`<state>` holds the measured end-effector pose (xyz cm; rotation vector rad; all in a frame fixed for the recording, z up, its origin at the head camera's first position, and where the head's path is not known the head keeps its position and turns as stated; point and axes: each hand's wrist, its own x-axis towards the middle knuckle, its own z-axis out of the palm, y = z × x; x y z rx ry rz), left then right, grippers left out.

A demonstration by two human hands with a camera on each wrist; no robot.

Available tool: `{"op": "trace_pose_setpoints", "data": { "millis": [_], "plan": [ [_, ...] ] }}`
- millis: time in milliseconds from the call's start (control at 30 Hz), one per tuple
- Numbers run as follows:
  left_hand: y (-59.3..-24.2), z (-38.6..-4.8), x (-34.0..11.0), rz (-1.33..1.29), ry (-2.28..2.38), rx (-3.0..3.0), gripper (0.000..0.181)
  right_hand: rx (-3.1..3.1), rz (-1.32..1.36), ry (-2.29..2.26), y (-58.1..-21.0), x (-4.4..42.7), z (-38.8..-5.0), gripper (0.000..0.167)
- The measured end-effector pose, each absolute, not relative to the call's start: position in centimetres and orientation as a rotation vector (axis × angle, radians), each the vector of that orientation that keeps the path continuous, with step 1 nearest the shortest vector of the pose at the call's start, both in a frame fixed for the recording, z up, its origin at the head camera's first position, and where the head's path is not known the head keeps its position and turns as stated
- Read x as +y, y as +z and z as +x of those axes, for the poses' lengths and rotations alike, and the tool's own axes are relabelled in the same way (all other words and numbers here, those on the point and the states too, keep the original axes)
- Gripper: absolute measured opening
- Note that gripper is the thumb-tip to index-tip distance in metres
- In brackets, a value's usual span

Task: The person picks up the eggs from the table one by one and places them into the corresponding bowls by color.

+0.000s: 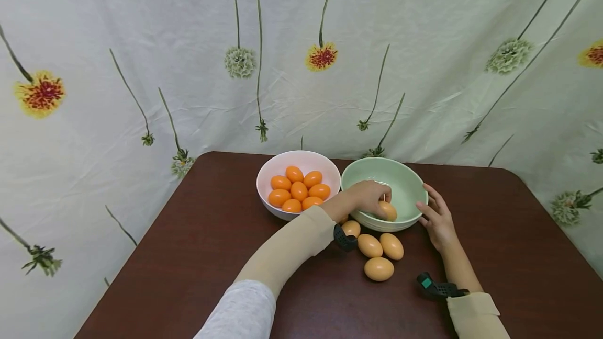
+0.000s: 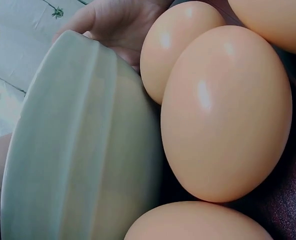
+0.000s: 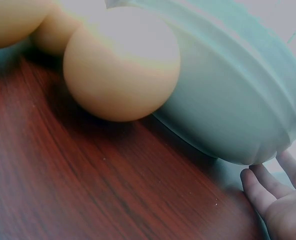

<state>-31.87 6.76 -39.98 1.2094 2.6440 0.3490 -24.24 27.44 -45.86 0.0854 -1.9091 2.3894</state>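
Note:
My left hand [image 1: 369, 196] reaches down into the green bowl [image 1: 410, 182], its fingers bent around a brown egg [image 1: 388, 212] near the bowl's front wall. On the bowl's right side rests my right hand [image 1: 438, 224]; in the right wrist view its fairly straight fingers [image 3: 258, 192] touch the outside. Several more brown eggs lie on the table just in front of the bowl, among them one egg [image 1: 379, 269] closest to me. Large in the left wrist view, another egg [image 2: 228, 115] lies beside the bowl's outer wall [image 2: 83, 135].
Left of the green bowl, close against it, stands a pink bowl [image 1: 265, 171] holding several orange egg-shaped pieces [image 1: 299, 191]. Both bowls are near the back edge of the dark brown table [image 1: 198, 255]. Behind it hangs a flower-patterned cloth [image 1: 188, 41].

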Motion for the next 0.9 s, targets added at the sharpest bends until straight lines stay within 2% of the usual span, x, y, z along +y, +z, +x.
{"op": "trace_pose_setpoints", "data": {
  "millis": [333, 567, 900],
  "plan": [
    [-39.75, -31.87, 6.75, 1.183, 0.359, 2.647, 0.03, -1.915, 0.083, 2.392, -45.48, 27.43, -24.34, 0.053],
    [-39.52, -31.82, 6.7, 1.165, 0.395, 2.639, 0.04, -1.896, 0.107, 2.397, -45.53, 27.54, -24.41, 0.05],
    [-39.76, -31.25, 5.97, 1.151, 0.763, 2.706, 0.037, -1.91, 0.111, 2.394, -45.9, 27.59, -24.39, 0.046]
  ]
}}
